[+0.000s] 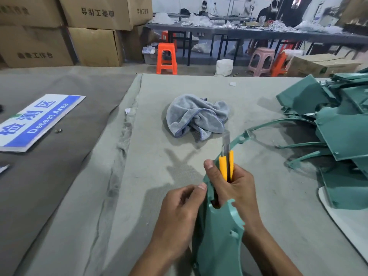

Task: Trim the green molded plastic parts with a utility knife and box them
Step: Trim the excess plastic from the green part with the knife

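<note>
With the left hand (179,214) gripping the green molded plastic part (217,232) firmly, the right hand (233,186), closed around the yellow utility knife (226,162), should cut away from the fingers.

Stacked brown cardboard boxes (79,30) printed with dark characters fill the upper left of the frame. Across the top runs a long dark table (258,31) strewn with white bags, with orange plastic stools (166,58) and a pink plastic stool (261,61) on the grey floor (199,69).
</note>
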`<act>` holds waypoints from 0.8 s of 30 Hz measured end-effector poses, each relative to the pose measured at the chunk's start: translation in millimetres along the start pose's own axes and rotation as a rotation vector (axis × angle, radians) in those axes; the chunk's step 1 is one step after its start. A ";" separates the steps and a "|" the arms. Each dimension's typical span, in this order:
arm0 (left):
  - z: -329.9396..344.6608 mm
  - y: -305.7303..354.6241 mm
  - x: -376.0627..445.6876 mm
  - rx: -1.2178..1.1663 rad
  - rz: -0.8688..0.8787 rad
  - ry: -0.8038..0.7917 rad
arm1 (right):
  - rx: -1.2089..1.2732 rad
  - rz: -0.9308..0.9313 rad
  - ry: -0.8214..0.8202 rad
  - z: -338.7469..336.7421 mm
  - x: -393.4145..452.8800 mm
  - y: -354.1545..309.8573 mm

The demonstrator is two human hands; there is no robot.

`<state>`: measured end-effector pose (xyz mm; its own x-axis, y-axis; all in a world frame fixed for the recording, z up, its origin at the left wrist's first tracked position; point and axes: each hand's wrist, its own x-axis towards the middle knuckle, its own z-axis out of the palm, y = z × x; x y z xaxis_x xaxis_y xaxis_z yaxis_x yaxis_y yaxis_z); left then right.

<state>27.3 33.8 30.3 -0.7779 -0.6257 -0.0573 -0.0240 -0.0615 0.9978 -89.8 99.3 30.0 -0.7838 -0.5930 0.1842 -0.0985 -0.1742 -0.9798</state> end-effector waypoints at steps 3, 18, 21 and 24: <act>-0.1 0.1 -0.1 -0.053 0.040 0.059 | -0.234 -0.125 -0.033 -5.7 1.7 -2.5; 3.2 8.0 -1.2 -0.354 -0.069 0.231 | -0.761 -0.400 0.169 -34.6 14.5 10.9; 3.2 8.6 -1.7 -0.384 -0.106 0.235 | -0.840 -0.457 0.214 -34.9 16.4 14.5; 1.0 10.0 -1.6 -0.449 -0.122 0.225 | -0.890 -0.473 0.174 -36.3 17.3 18.8</act>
<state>27.7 35.0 40.4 -0.6308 -0.7418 -0.2277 0.2043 -0.4418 0.8736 -127.5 114.3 11.9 -0.6175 -0.4805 0.6227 -0.7851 0.3280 -0.5254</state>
